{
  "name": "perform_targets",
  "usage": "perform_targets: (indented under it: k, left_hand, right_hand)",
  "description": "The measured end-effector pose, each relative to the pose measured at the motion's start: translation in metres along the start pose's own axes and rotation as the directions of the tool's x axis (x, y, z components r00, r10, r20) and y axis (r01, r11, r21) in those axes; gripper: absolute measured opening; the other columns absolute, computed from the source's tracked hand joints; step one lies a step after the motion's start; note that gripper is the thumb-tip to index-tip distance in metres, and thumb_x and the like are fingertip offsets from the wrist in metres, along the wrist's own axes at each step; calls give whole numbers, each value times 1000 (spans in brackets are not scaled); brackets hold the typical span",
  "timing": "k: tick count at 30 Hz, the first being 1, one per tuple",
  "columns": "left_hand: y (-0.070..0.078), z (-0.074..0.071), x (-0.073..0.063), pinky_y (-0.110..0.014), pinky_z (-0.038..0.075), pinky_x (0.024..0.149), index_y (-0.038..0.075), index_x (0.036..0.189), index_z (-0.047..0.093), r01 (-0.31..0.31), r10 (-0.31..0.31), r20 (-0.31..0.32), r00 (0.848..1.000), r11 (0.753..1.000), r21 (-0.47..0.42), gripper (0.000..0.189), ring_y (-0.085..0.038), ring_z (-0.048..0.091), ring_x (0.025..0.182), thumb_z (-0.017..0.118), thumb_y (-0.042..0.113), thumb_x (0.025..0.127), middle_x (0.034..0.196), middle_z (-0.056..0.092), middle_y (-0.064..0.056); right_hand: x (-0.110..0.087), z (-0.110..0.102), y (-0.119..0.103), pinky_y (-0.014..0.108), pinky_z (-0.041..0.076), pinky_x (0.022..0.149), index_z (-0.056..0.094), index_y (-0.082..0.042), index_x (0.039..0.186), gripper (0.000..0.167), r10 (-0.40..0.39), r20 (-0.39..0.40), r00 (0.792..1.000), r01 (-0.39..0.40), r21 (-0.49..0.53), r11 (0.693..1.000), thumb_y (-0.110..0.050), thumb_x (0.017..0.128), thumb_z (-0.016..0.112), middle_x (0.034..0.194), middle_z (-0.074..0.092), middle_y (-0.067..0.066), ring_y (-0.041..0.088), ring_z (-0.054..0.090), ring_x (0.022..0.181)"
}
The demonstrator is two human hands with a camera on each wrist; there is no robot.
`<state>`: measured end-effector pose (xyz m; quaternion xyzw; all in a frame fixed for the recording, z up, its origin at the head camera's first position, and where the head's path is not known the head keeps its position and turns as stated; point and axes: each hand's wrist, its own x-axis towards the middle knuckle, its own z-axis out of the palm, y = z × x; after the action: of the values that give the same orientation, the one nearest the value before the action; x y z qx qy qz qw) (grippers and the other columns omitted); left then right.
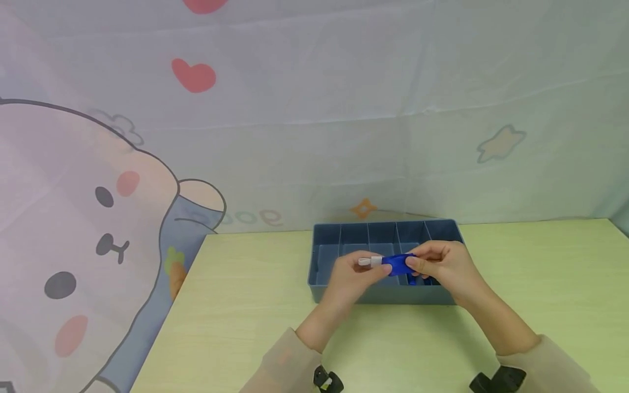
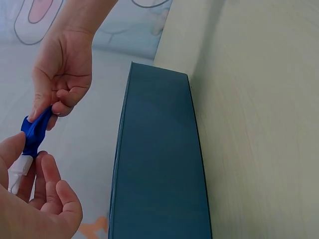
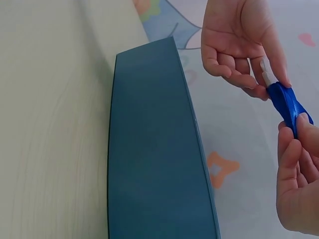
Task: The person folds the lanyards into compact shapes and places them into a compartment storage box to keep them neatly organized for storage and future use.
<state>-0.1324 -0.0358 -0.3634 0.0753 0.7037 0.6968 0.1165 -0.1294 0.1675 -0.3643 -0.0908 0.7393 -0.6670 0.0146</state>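
Observation:
Above the front part of a blue-grey divided box (image 1: 393, 295), both hands hold a folded blue lanyard (image 1: 398, 265) between them. Its band looks like flat, shiny ribbon, with a white plastic clip (image 1: 369, 261) at the left end. My left hand (image 1: 350, 273) pinches the band beside the clip with the thumb and fingers. At the other end, my right hand (image 1: 448, 267) pinches the blue band (image 3: 285, 103). A bit of blue shows below the right fingers, over the box; whether it hangs or lies inside cannot be told.
The box stands near the back edge of a pale wooden table (image 1: 245, 305). Thin walls split it into several compartments, partly hidden behind the hands. A printed cloth (image 1: 314, 109) hangs behind the table.

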Motion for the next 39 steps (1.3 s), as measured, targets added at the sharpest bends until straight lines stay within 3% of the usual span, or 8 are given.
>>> perform_targets:
  k: [8, 13, 22, 24, 28, 31, 36, 39]
  left_hand:
    - [3, -5, -1, -37, 50, 83, 5, 110, 66, 2, -2, 9, 1000, 1000, 26, 31, -17, 63, 89, 72, 17, 83, 101, 64, -6]
    - [2, -13, 0, -38, 50, 85, 5, 113, 65, -6, 6, -1, 1000, 999, 50, 33, -19, 63, 94, 72, 20, 83, 104, 65, -7]
    - [-5, -42, 4, -34, 49, 88, -1, 118, 60, -70, 77, -84, 994, 995, 77, 35, -21, 61, 98, 66, 18, 88, 109, 64, -11]
    - [-7, -49, 5, -32, 49, 88, -2, 116, 60, -95, 104, -103, 989, 992, 87, 33, -21, 61, 98, 65, 15, 88, 109, 63, -12]
    - [-9, -63, 6, -28, 51, 83, -4, 111, 62, -123, 143, -168, 975, 985, 119, 28, -21, 62, 94, 65, 10, 87, 106, 63, -15]
    - [-11, -74, 7, -27, 52, 79, -6, 107, 63, -131, 167, -246, 955, 979, 155, 24, -23, 62, 91, 66, 4, 85, 103, 64, -19]
    - [-20, -89, 10, -33, 52, 80, -4, 103, 66, -68, 178, -383, 906, 957, 283, 22, -27, 62, 92, 67, 0, 82, 103, 65, -19]
    - [-27, -95, 11, -37, 51, 83, -5, 106, 66, -15, 152, -405, 901, 947, 322, 25, -30, 61, 96, 66, -1, 81, 107, 64, -19]
  right_hand:
    - [3, 3, 1, 26, 51, 56, 72, -8, 86, 5, -11, 11, 1000, 11, 43, 999, -8, 86, 67, 71, 68, -3, 14, 62, 62]
    - [6, 4, 3, 25, 51, 57, 72, -7, 87, 6, -18, 6, 1000, 17, 55, 998, -6, 86, 66, 73, 69, -4, 16, 64, 64]
    - [11, 5, 7, 25, 48, 56, 71, -6, 88, 7, 47, -34, 998, -47, 0, 999, -12, 85, 69, 73, 68, -9, 14, 59, 64]
    - [12, 5, 8, 25, 51, 62, 70, -3, 89, 10, 60, -41, 997, -60, -6, 998, -12, 85, 69, 74, 68, -10, 13, 60, 67]
    - [13, 5, 10, 28, 53, 71, 67, 6, 95, 22, 68, -61, 996, -71, -46, 996, -13, 85, 69, 77, 69, -9, 12, 63, 73]
    - [15, 5, 13, 29, 54, 73, 65, 10, 98, 27, 63, -88, 994, -71, -86, 994, -13, 85, 69, 78, 69, -7, 11, 65, 74]
    - [18, 4, 21, 27, 54, 71, 66, 8, 97, 26, 59, -148, 987, -81, -147, 986, -14, 85, 69, 80, 70, -3, 10, 65, 74]
    - [20, 5, 26, 27, 54, 70, 67, 7, 96, 24, 65, -168, 984, -92, -163, 982, -14, 84, 70, 79, 69, -2, 10, 64, 73]
